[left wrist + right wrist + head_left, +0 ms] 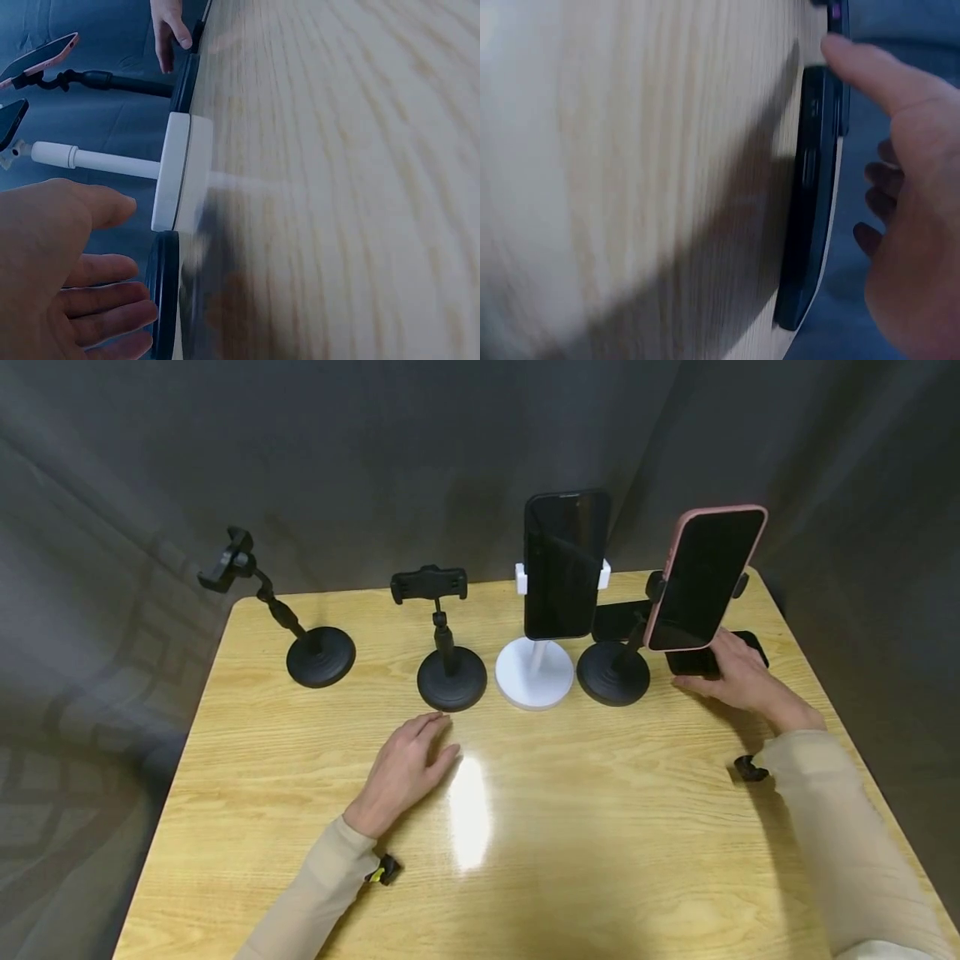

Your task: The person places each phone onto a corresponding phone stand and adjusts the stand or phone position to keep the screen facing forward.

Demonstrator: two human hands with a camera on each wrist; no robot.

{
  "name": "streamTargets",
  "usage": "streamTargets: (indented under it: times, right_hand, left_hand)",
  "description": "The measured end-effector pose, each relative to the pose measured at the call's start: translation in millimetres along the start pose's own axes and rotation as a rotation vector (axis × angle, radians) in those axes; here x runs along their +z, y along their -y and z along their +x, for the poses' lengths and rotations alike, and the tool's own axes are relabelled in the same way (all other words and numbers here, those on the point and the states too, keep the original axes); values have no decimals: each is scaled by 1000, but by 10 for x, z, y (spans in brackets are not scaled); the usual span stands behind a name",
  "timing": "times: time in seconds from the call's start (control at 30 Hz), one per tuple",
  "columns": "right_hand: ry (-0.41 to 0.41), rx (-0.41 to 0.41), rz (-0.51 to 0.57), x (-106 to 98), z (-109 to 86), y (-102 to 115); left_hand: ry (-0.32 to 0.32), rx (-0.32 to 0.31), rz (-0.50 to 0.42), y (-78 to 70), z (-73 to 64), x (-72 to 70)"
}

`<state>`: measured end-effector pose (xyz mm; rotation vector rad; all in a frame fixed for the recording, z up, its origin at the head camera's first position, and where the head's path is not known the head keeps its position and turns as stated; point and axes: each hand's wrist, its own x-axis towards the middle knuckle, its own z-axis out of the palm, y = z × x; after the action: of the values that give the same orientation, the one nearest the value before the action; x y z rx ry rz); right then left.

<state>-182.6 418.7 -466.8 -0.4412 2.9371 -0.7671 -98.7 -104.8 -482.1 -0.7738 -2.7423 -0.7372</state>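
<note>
My right hand (pixel 741 675) is over a black phone (pixel 692 664) that lies flat at the table's right side. In the right wrist view its thumb (pixel 870 67) is stretched out by one end of the phone, with the other fingers loosely bent above it. A phone in a pink case (pixel 705 578), clamped in a black phone stand (pixel 613 675), stands just left of that hand. My left hand (pixel 405 768) holds nothing; its relaxed fingers point at the base of an unloaded black phone stand (pixel 452 681).
A white phone stand (pixel 534 675) carries a black phone (pixel 566 564). Another dark phone (pixel 618 620) lies flat behind the pink-cased one. At the far left is a second unloaded black stand (pixel 321 657). A dark curtain (pixel 360 468) hangs behind the wooden table (pixel 585 843).
</note>
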Motion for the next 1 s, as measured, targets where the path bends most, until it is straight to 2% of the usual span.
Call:
streamTargets:
  times: [0.33, 0.53, 0.77, 1.0]
  right_hand:
    - [118, 107, -66, -64, 88, -134]
    - [136, 101, -104, -82, 89, -166]
    - [194, 121, -117, -110, 66, -31]
    - [277, 191, -240, -82, -27, 202]
  left_hand:
    - [29, -24, -15, -16, -20, 16]
    - [33, -15, -12, -16, -14, 29]
    - [36, -10, -3, -18, -15, 23]
    - [50, -25, -5, -29, -35, 19]
